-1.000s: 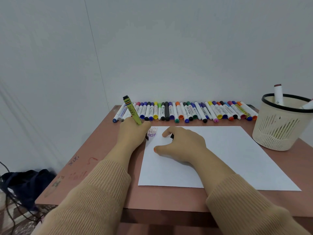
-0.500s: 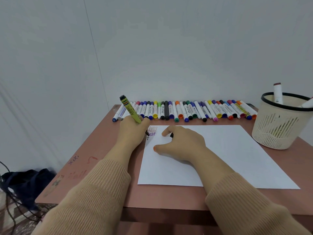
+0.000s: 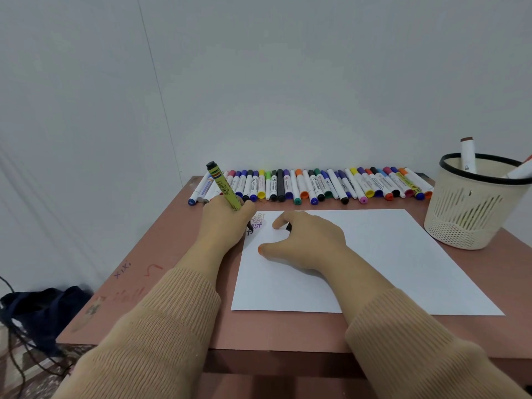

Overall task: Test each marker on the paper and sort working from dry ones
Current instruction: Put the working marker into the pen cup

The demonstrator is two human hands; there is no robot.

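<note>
My left hand (image 3: 223, 223) grips a yellow-green marker (image 3: 223, 185), fingers wrapped round its lower barrel. The marker tilts, its black end pointing up and away from me, and its dark tip meets the sheet of paper (image 3: 388, 254) at the far left corner. A short black stroke lies just under the tip. Beside it are a few lines of the word "test" (image 3: 257, 223), in pale colours and in purple.

My right hand (image 3: 311, 240) rests on the paper just right of the writing, with the thumb stretched out toward me and flat on the sheet. Its fingers are curled over a small black piece (image 3: 289, 226) (perhaps the cap, I cannot tell).

The paper lies flat on the reddish counter (image 3: 178, 254). Along the far edge, against the wall, a row of markers (image 3: 316, 187) lies side by side with caps of many colours. At the right stands a cream basket (image 3: 472, 214) with a black rim. A brown-capped marker (image 3: 467, 155) stands upright in it, and a second marker (image 3: 519, 169) leans on its rim. Down on the floor to the left lies a dark bag (image 3: 43, 306).
</note>
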